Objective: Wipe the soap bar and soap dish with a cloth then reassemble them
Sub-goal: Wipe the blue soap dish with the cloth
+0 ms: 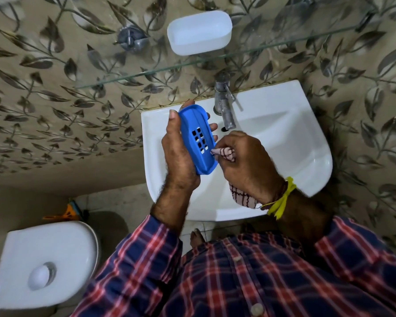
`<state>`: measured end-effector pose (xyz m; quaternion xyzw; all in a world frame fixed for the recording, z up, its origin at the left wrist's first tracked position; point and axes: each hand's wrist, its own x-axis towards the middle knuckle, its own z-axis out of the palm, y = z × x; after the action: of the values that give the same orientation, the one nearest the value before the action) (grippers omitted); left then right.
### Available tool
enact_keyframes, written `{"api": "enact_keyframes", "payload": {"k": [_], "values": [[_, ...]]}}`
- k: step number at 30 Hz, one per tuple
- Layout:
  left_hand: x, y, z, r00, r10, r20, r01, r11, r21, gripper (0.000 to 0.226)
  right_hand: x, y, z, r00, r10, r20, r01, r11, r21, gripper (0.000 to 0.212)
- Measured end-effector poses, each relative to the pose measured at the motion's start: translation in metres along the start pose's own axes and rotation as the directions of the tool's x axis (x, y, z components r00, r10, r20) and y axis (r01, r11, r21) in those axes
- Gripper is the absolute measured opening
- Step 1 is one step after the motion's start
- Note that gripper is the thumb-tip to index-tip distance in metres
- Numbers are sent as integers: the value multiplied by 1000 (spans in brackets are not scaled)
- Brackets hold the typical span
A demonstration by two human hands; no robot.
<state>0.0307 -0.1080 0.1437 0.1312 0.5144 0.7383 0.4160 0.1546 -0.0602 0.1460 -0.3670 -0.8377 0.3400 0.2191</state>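
Note:
My left hand (177, 154) holds a blue slotted soap dish tray (198, 139) upright over the white sink (284, 138), fingers wrapped behind it. My right hand (247, 165) grips a pale striped cloth (224, 154), pressing its tip against the tray's right edge near the drain holes. More of the cloth hangs below my right wrist. A white oval dish base (199, 33) lies on the glass shelf (284, 43) above. No soap bar is visible.
A metal tap (225, 104) stands at the back of the sink, just right of the tray. A white toilet cistern (44, 259) with a flush button sits at lower left. A metal shelf bracket (132, 40) is fixed to the leaf-patterned wall.

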Motion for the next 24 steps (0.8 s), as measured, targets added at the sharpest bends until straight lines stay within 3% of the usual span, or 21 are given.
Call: {"api": "enact_keyframes", "payload": {"k": [4, 10, 15, 17, 20, 24], "values": [[-3, -7, -2, 1000, -6, -7, 6, 1000, -3, 57, -3, -2, 2, 991, 64, 116, -56, 996, -74, 10], [-3, -14, -4, 1000, -19, -24, 19, 1000, -8, 59, 1, -3, -11, 904, 204, 375, -272, 952, 138, 9], [-2, -16, -5, 997, 8, -81, -6, 1000, 23, 56, -2, -13, -10, 883, 156, 443, -292, 921, 258, 11], [-2, -15, -4, 995, 35, -98, -28, 996, 80, 52, 4, -11, -13, 896, 94, 434, -245, 920, 306, 12], [-5, -15, -2, 996, 51, -76, -38, 986, 160, 51, 6, -8, -11, 954, 2, 301, -99, 947, 306, 14], [-6, -21, -7, 996, 10, -90, 6, 985, 171, 53, -1, 2, -5, 900, -49, 433, 14, 996, 85, 11]]}}
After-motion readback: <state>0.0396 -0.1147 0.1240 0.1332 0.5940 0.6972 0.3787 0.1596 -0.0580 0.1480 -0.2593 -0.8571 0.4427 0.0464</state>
